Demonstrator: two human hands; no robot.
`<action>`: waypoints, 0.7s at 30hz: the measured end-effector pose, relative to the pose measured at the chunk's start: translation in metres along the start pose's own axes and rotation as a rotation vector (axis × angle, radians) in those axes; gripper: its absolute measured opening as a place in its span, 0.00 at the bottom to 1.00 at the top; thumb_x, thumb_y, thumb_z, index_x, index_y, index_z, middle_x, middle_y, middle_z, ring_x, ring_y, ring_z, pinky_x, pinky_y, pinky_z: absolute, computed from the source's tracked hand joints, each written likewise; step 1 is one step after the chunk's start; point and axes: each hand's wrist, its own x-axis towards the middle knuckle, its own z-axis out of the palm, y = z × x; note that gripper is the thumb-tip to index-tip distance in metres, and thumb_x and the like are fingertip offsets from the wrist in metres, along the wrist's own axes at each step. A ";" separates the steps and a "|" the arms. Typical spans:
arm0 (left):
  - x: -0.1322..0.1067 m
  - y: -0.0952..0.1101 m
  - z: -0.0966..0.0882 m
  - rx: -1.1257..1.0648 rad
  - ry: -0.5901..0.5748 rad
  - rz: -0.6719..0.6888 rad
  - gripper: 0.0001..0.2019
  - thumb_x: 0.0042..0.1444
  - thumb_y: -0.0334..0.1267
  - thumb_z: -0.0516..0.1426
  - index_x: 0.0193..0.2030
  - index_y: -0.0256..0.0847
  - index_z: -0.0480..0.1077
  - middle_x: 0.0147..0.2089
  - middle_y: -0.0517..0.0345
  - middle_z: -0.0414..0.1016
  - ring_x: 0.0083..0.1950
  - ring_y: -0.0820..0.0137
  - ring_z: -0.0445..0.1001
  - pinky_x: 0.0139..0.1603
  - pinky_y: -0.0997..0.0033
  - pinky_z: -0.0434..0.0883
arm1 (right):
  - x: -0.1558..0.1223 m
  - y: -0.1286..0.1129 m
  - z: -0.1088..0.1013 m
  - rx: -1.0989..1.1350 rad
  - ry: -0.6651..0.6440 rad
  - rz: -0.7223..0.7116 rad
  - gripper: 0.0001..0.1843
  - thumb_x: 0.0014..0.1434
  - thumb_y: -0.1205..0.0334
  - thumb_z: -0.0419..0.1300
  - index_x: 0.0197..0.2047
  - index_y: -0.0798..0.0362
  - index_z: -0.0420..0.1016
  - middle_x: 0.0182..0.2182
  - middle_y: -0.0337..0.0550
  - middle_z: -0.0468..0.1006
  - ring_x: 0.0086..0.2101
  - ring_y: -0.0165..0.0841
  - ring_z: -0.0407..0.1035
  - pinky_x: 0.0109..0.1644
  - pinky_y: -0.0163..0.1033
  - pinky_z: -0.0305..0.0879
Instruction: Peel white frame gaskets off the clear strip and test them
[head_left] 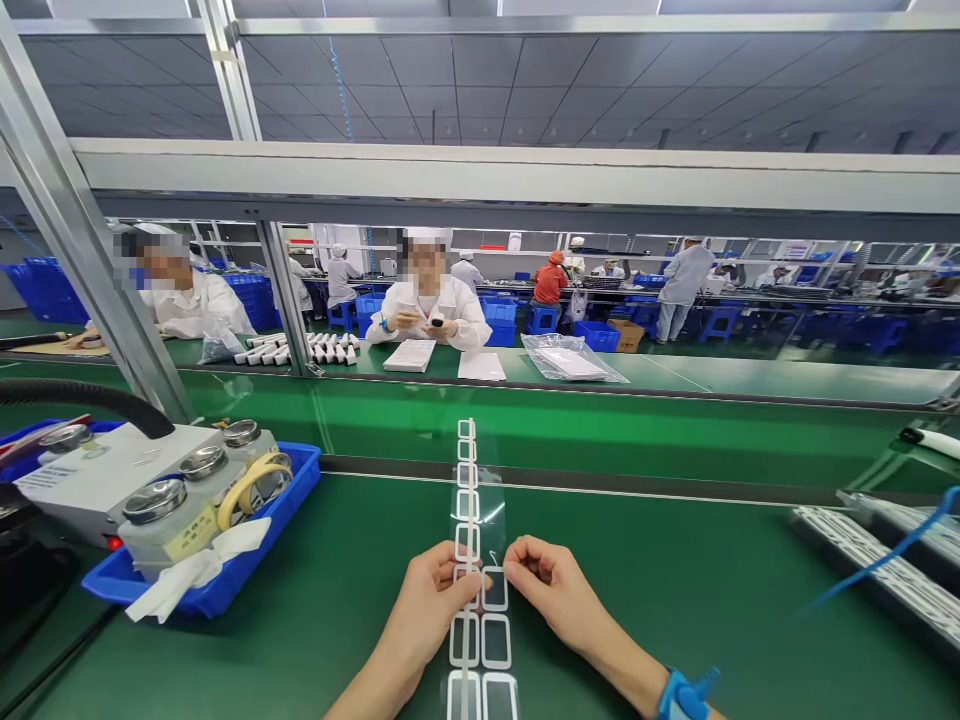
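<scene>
A long strip of clear film [477, 500] runs straight away from me along the green bench mat [360, 640]. It carries white rounded-rectangle frames [496, 641] in a single row at the far end and side by side in two rows nearer me. My left hand [431, 600] pinches the strip's middle between thumb and fingers. My right hand [547, 590] has its fingertips closed on the film's right edge, just beside the left hand. A blue wrist strap [682, 695] circles my right wrist.
To the left, a blue tray [247, 590] holds a white device with metal-capped jars [154, 505], yellow tape and a white cloth. A black hose arcs above it. At right lies a rack of white parts [885, 560] with a blue cord. Co-workers sit beyond a metal-framed divider [480, 175].
</scene>
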 end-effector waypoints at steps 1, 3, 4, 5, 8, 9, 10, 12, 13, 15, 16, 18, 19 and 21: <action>0.000 0.000 0.000 -0.001 -0.007 -0.005 0.13 0.42 0.41 0.65 0.31 0.36 0.69 0.26 0.58 0.74 0.27 0.74 0.70 0.32 0.74 0.69 | 0.000 -0.001 0.000 0.008 -0.010 0.004 0.12 0.52 0.55 0.57 0.25 0.55 0.67 0.21 0.36 0.63 0.24 0.28 0.54 0.27 0.34 0.50; 0.000 0.000 -0.001 -0.003 -0.013 -0.005 0.13 0.42 0.41 0.65 0.31 0.35 0.70 0.27 0.57 0.75 0.27 0.74 0.70 0.32 0.73 0.68 | 0.000 -0.001 -0.001 0.017 -0.028 0.012 0.13 0.52 0.54 0.57 0.24 0.55 0.66 0.21 0.36 0.62 0.24 0.28 0.53 0.28 0.34 0.50; 0.000 0.000 -0.001 -0.002 -0.016 -0.004 0.14 0.42 0.41 0.66 0.31 0.35 0.70 0.27 0.57 0.75 0.27 0.73 0.70 0.32 0.73 0.68 | 0.000 -0.002 -0.001 0.019 -0.036 0.016 0.13 0.52 0.54 0.58 0.24 0.55 0.65 0.21 0.36 0.62 0.24 0.28 0.53 0.28 0.34 0.50; -0.001 0.000 -0.002 -0.002 -0.017 -0.004 0.14 0.41 0.41 0.66 0.31 0.36 0.70 0.27 0.57 0.75 0.27 0.73 0.70 0.32 0.73 0.68 | 0.000 -0.002 -0.002 0.021 -0.046 0.019 0.14 0.52 0.53 0.58 0.24 0.55 0.65 0.21 0.36 0.62 0.24 0.28 0.53 0.28 0.34 0.50; -0.001 0.002 -0.002 -0.006 -0.017 -0.023 0.14 0.40 0.42 0.66 0.31 0.36 0.70 0.27 0.55 0.76 0.26 0.73 0.71 0.32 0.73 0.68 | 0.000 -0.002 -0.003 0.039 -0.091 0.017 0.15 0.53 0.52 0.58 0.24 0.55 0.64 0.21 0.35 0.61 0.24 0.28 0.52 0.28 0.34 0.49; -0.002 0.002 -0.002 -0.009 -0.019 -0.030 0.15 0.40 0.42 0.66 0.30 0.36 0.70 0.27 0.55 0.77 0.26 0.73 0.70 0.32 0.72 0.67 | -0.001 -0.002 -0.004 0.045 -0.105 0.012 0.16 0.54 0.51 0.58 0.25 0.55 0.64 0.21 0.35 0.60 0.25 0.28 0.52 0.29 0.34 0.49; -0.002 0.003 -0.002 -0.014 -0.022 -0.036 0.15 0.39 0.42 0.67 0.30 0.36 0.70 0.27 0.54 0.77 0.26 0.73 0.70 0.32 0.72 0.67 | -0.001 -0.002 -0.004 0.048 -0.115 0.006 0.16 0.55 0.51 0.57 0.25 0.55 0.63 0.22 0.35 0.60 0.25 0.28 0.51 0.29 0.34 0.48; -0.003 0.004 -0.002 -0.024 -0.036 -0.042 0.16 0.39 0.43 0.67 0.30 0.35 0.70 0.27 0.54 0.77 0.25 0.74 0.69 0.31 0.73 0.67 | -0.002 -0.002 -0.004 0.049 -0.122 -0.006 0.17 0.56 0.50 0.57 0.26 0.54 0.63 0.22 0.34 0.59 0.25 0.28 0.51 0.29 0.34 0.48; -0.003 0.004 -0.001 -0.031 -0.048 -0.043 0.16 0.39 0.43 0.67 0.30 0.35 0.70 0.27 0.54 0.77 0.25 0.74 0.69 0.31 0.73 0.67 | -0.003 -0.002 -0.004 0.050 -0.123 -0.009 0.17 0.56 0.49 0.57 0.26 0.54 0.63 0.22 0.34 0.59 0.25 0.28 0.51 0.29 0.34 0.48; -0.004 0.006 -0.001 -0.049 -0.075 -0.054 0.16 0.39 0.43 0.67 0.31 0.35 0.69 0.26 0.55 0.76 0.24 0.75 0.69 0.31 0.74 0.66 | -0.004 -0.003 -0.003 0.056 -0.128 -0.012 0.18 0.57 0.48 0.57 0.26 0.54 0.62 0.23 0.34 0.59 0.26 0.29 0.51 0.29 0.34 0.49; -0.004 0.006 0.000 -0.059 -0.082 -0.061 0.17 0.39 0.43 0.67 0.31 0.35 0.69 0.26 0.56 0.76 0.24 0.75 0.69 0.31 0.74 0.66 | -0.005 -0.004 -0.003 0.061 -0.132 -0.013 0.19 0.57 0.48 0.57 0.26 0.54 0.62 0.23 0.34 0.59 0.26 0.29 0.51 0.29 0.34 0.49; -0.003 0.008 0.001 -0.075 -0.072 -0.072 0.17 0.39 0.43 0.67 0.31 0.35 0.69 0.25 0.57 0.75 0.24 0.76 0.68 0.30 0.76 0.65 | -0.006 -0.006 -0.002 0.068 -0.129 -0.021 0.20 0.57 0.46 0.57 0.26 0.54 0.62 0.23 0.34 0.59 0.26 0.29 0.51 0.29 0.34 0.49; -0.003 0.008 0.002 -0.080 -0.055 -0.072 0.18 0.38 0.43 0.67 0.31 0.35 0.68 0.25 0.58 0.75 0.24 0.77 0.67 0.29 0.76 0.64 | -0.006 -0.007 -0.002 0.069 -0.117 -0.030 0.20 0.57 0.46 0.57 0.26 0.54 0.62 0.23 0.34 0.58 0.26 0.28 0.51 0.29 0.34 0.49; -0.002 0.008 0.003 -0.087 -0.018 -0.061 0.18 0.38 0.44 0.67 0.32 0.36 0.68 0.25 0.58 0.75 0.23 0.77 0.66 0.28 0.77 0.64 | -0.006 -0.007 -0.003 0.082 -0.051 -0.050 0.21 0.57 0.45 0.57 0.26 0.54 0.62 0.23 0.34 0.58 0.25 0.28 0.51 0.29 0.34 0.50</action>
